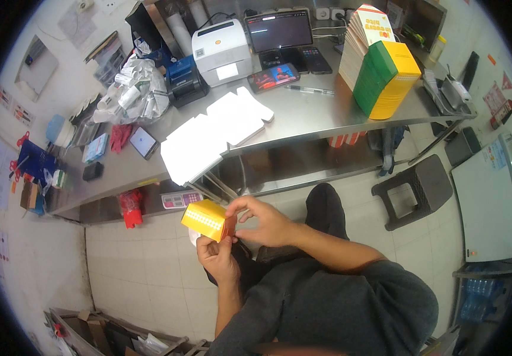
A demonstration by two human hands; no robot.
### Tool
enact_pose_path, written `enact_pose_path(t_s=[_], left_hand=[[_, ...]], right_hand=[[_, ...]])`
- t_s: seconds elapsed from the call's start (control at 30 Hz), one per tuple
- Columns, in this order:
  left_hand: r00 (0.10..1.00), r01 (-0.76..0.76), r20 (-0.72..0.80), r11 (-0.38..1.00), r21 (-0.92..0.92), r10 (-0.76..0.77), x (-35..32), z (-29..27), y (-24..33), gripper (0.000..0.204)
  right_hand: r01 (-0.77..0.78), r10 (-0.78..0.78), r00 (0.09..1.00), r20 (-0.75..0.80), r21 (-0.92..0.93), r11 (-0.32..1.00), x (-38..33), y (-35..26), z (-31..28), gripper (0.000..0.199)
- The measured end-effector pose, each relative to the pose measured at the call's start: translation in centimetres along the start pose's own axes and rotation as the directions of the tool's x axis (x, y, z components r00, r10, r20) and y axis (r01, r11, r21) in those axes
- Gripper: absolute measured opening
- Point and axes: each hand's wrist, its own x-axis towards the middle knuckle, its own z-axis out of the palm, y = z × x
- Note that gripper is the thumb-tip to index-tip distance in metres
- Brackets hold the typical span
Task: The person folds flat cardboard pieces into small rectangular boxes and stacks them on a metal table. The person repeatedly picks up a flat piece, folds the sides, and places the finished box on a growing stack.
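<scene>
Grip: both hands are clamped on one small yellow box (206, 219), held in front of the body, above the tiled floor (149, 267) and just near of the steel table (303, 113).
Left hand (219, 256): under the box's near right corner, fingers curled up onto it.
Right hand (263, 221): fingertips pinch the orange flap at the box's right end; thumb below, fingers above.
Box: tilted, a long yellow face up with a row of pale marks along its edge. The body looks formed; I judge the right end flap not yet tucked shut. The left end is hidden.
Blanks (211, 136): a loose spread of white flat cartons on the table's near edge, just beyond the hands, still unfolded.
Stack (380, 65): a tall leaning pile of flat yellow, green and white cartons, far right on the table.
Progress: one box is close to closed; no finished boxes show clearly, so by these heaps most of the folding is left.
Far table: a white label printer (221, 52), a dark screen (278, 29), phones (274, 77) and a pen (309, 89).
Left table: crumpled foil wrappers (134, 89), a red glove (119, 136), a small tablet (143, 142).
Right floor: a dark plastic stool (413, 190).
</scene>
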Motion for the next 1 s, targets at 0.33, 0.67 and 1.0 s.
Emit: enact_pose_path(t_s=[0.33, 0.67, 1.0], left_hand=[[0.813, -0.553, 0.543, 0.576, 0.602, 0.212, -0.5, -1.9, 1.1, 0.021], [0.987, -0.123, -0.050, 0.913, 0.388, 0.154, -0.4, -0.7, 0.1, 0.029], [0.945, 0.324, -0.028, 0.927, 0.189, -0.325, 2.6, -1.3, -1.0, 0.078]], right_hand=[[-0.448, 0.469, 0.866, -0.174, 0.148, 0.882, -0.9, 3.4, -4.2, 0.053], [-0.439, 0.418, 0.880, -0.226, -0.050, 0.897, -1.4, 3.9, -4.3, 0.035], [-0.374, 0.396, 0.918, -0.028, 0.277, 0.885, -1.1, 2.0, -1.0, 0.059]])
